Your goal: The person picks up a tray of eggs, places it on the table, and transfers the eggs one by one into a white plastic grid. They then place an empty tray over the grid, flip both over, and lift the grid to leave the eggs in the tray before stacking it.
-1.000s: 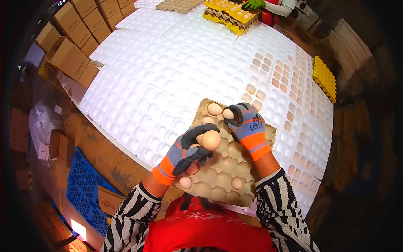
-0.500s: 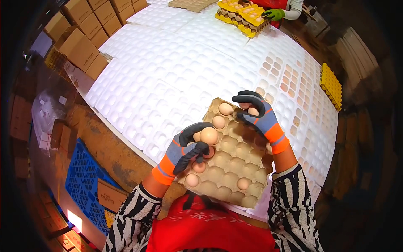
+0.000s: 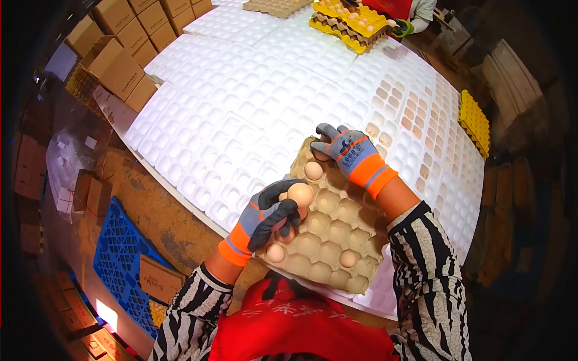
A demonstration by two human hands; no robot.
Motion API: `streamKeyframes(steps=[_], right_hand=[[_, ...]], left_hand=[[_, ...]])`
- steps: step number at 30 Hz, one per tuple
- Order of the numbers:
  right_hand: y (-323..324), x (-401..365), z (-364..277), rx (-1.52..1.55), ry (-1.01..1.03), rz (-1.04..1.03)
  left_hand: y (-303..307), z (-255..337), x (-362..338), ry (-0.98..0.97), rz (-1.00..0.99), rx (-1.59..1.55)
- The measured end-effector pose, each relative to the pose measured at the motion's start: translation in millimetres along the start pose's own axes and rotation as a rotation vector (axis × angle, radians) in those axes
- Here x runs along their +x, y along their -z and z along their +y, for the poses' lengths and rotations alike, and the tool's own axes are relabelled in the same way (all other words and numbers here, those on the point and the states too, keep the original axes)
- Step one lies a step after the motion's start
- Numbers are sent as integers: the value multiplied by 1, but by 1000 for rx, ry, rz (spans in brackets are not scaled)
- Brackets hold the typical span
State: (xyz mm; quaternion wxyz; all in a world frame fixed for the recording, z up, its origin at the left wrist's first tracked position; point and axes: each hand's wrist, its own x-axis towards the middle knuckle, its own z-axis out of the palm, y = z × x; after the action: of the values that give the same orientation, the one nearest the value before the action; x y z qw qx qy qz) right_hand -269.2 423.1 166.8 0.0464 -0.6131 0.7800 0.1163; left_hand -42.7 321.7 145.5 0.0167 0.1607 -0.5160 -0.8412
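Note:
A grey pulp egg tray point(image 3: 329, 254) lies in front of me, most of its cups bare. My left hand point(image 3: 265, 216), in a grey and orange glove, is curled over the tray's left side around several eggs; one large egg point(image 3: 300, 194) shows plainly at the fingertips. At the tray's far left corner, my right hand point(image 3: 349, 150) closes its fingers over an egg point(image 3: 321, 155), partly covered by the glove. Other eggs rest in the tray: one egg point(image 3: 313, 170) near the right hand, another egg point(image 3: 276, 253) at the near left, and a third egg point(image 3: 348, 259) at the near right.
White moulded trays point(image 3: 241, 90) cover the table, with brownish cups on the right. Across it, a person's gloved hand point(image 3: 402, 27) is beside stacked yellow trays point(image 3: 349, 27) of eggs. Cardboard boxes point(image 3: 117, 69) and a blue pallet point(image 3: 123, 265) stand left; another yellow tray point(image 3: 474, 123) lies right.
My right hand has moved left and away from me to the tray's far corner, over the egg there. My left hand has hardly moved. The other person's green-gloved hand has shifted right.

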Motion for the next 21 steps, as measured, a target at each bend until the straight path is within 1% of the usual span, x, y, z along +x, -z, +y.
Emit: streamKeyframes(steps=[3,4,7,8,9,10,11,12,13,15,16,18,19,21], right_hand=[[-10,-10,7,79,-9,167],[-16,-10,11,83,11,202],[-27,-33,18,376,-117,365],[-25,-45,13,565,-220,371],[-38,-56,12,765,-179,580],[-50,-66,13,863,-192,663],[-46,-76,6,959,-205,749],[-37,-102,-4,1680,-462,504],[-36,-119,-14,1856,-470,590],[-43,-148,-23,1915,-473,734],[-48,-163,-26,1903,-520,733],[-54,-187,-38,1827,-635,764],[-54,-196,-44,1851,-643,784],[-53,-212,-55,1797,-660,774]], left_hand=[[-8,2,-1,-15,9,31],[-11,2,-1,12,6,76],[-21,1,-4,79,18,185],[-26,-6,-2,-64,22,327],[-31,-14,2,-208,25,466],[-35,-18,5,-336,30,641],[-44,-18,6,-368,26,624],[-52,-17,8,-360,22,631],[-60,-17,11,-353,14,637],[-73,-24,18,-350,16,644],[-78,-28,21,-349,15,649],[-87,-36,26,-399,41,847],[-89,-40,28,-425,60,947],[-88,-47,33,-463,88,1134]])
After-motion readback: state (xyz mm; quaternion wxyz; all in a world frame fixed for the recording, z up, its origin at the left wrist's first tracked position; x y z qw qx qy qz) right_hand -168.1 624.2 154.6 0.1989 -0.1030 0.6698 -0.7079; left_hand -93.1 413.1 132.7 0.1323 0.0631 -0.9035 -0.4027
